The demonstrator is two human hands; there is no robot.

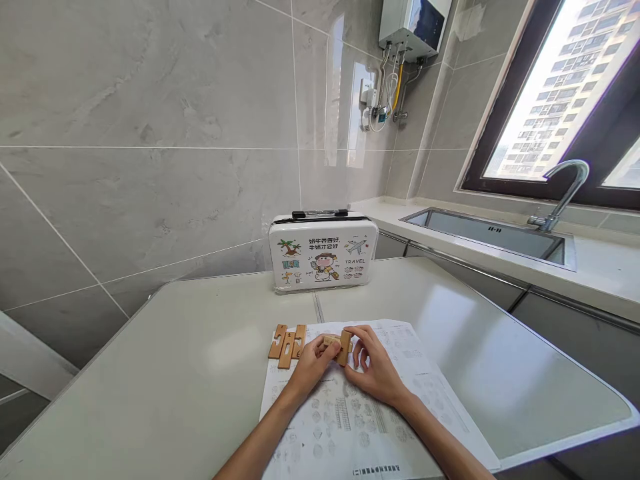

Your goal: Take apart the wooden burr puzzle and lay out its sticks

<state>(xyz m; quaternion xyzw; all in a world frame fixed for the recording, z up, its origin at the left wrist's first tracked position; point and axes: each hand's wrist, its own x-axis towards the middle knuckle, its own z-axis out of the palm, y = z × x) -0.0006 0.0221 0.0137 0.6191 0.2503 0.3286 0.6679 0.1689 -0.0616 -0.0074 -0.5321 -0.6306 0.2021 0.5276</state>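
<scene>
My left hand [311, 365] and my right hand [373, 367] meet over a printed instruction sheet [350, 420] on the white table [200, 373]. Both pinch small notched wooden puzzle pieces [339, 345] held together between the fingertips. My left fingers curl round the left piece, and my right thumb and fingers grip the upright piece. Three more notched wooden pieces [287, 343] lie side by side on the table just left of my left hand, at the sheet's top left corner.
A small white case [323, 253] with cartoon travel prints stands at the table's back against the tiled wall. To the right are a steel sink [493, 237] and a faucet [563, 193] under a window. A water heater [413, 23] hangs on the wall.
</scene>
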